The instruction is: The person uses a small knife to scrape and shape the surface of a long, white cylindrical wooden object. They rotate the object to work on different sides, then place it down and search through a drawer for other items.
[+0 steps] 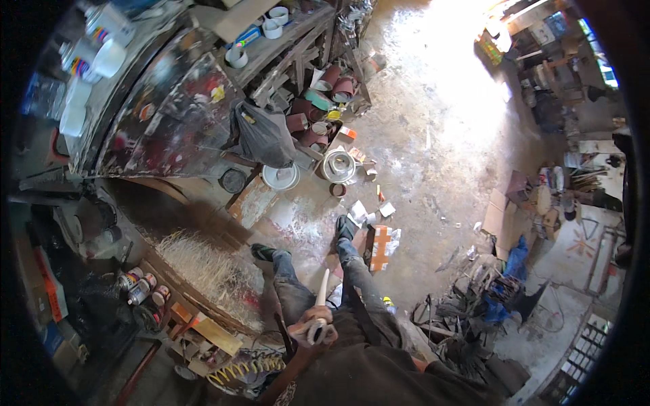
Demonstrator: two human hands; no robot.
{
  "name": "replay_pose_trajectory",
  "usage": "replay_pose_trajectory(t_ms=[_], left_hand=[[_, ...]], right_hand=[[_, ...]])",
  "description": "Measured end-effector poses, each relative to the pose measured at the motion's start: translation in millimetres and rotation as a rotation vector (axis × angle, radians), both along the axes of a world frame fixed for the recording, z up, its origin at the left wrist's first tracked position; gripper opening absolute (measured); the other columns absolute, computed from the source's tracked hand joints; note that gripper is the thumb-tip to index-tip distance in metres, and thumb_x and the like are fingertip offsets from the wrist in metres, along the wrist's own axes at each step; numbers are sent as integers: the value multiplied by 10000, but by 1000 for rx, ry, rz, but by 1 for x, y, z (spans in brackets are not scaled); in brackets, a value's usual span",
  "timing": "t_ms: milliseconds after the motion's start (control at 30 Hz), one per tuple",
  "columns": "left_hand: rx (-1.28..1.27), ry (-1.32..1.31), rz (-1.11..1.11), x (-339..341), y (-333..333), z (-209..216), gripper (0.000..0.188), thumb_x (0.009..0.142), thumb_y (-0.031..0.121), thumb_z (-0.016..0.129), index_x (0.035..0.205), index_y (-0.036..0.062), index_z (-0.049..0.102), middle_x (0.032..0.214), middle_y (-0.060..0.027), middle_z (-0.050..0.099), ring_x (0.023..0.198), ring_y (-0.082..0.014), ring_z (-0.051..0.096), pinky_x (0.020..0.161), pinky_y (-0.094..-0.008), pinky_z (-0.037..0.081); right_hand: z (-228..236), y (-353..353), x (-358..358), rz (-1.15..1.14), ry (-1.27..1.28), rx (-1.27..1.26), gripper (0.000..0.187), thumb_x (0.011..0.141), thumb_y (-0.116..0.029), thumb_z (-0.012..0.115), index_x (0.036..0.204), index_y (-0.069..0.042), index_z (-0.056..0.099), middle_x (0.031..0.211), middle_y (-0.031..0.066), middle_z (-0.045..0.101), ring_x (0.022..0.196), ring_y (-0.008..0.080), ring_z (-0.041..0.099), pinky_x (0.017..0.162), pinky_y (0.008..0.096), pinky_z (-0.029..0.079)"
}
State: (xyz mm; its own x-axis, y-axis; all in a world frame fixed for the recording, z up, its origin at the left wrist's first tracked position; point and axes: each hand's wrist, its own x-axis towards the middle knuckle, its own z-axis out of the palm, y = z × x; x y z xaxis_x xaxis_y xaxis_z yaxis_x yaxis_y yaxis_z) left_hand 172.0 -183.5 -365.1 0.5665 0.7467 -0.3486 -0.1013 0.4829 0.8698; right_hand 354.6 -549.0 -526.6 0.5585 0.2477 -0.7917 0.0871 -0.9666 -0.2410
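Note:
My left hand (310, 329) is closed around a pale, tapered, horn-shaped piece (323, 289) in front of my lap. Its narrow tip points away from me, between my knees. The fingers wrap the thick near end, where a dark spot shows. My legs in worn jeans (290, 287) are stretched forward, with dark shoes (346, 227) on the floor. A patch of skin shows beside my dark shirt on the right, but no right hand can be made out.
White buckets (281, 177) and rolls of brown sandpaper (342, 88) lie ahead. A taped cardboard box (380, 247) sits by my right foot. Left are pale shavings (203, 264), cans (141, 289) and a coiled yellow hose (244, 371). Cluttered scraps (467, 298) lie right.

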Motion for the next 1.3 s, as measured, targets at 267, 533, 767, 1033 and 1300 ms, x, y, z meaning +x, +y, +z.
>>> replay_pose_trajectory(t_ms=[267, 533, 767, 1033, 1300], left_hand=[[-1341, -634, -4, 163, -28, 1, 93, 921, 169, 555, 913, 87, 512, 809, 9, 504, 695, -130, 554, 660, -315, 508], [271, 259, -227, 178, -34, -8, 212, 741, 130, 769, 796, 9, 603, 869, -68, 618, 799, -160, 593, 698, -310, 489], [200, 389, -340, 155, -50, -49, 304, 752, 168, 780, 978, 23, 638, 1016, -125, 660, 913, -306, 650, 801, -394, 530], [343, 423, -382, 181, -66, -95, 372, 796, 188, 779, 1096, 43, 615, 1028, -141, 660, 978, -331, 655, 866, -409, 540], [516, 202, -535, 230, -97, -128, 450, 819, 159, 763, 1196, 25, 556, 1116, -164, 634, 1027, -332, 649, 908, -394, 523]], right_hand=[[8, -84, 28, -310, 75, -9, 231, 884, -166, 600, 1058, -48, 696, 944, 120, 714, 848, 261, 665, 772, 368, 516], [-24, -90, 33, -345, 98, -38, 228, 889, -171, 604, 1045, -45, 713, 936, 123, 724, 837, 247, 674, 769, 364, 522], [-70, -55, 65, -305, 79, -3, 229, 894, -175, 607, 1034, -43, 729, 928, 126, 732, 827, 235, 683, 766, 361, 529], [-107, -36, 86, -335, 27, 42, 231, 899, -178, 608, 1024, -38, 743, 912, 127, 740, 804, 223, 691, 749, 359, 537], [-90, -67, 93, -316, 165, -141, 253, 895, -191, 603, 1020, -6, 723, 855, 136, 721, 738, 214, 677, 665, 363, 534]])
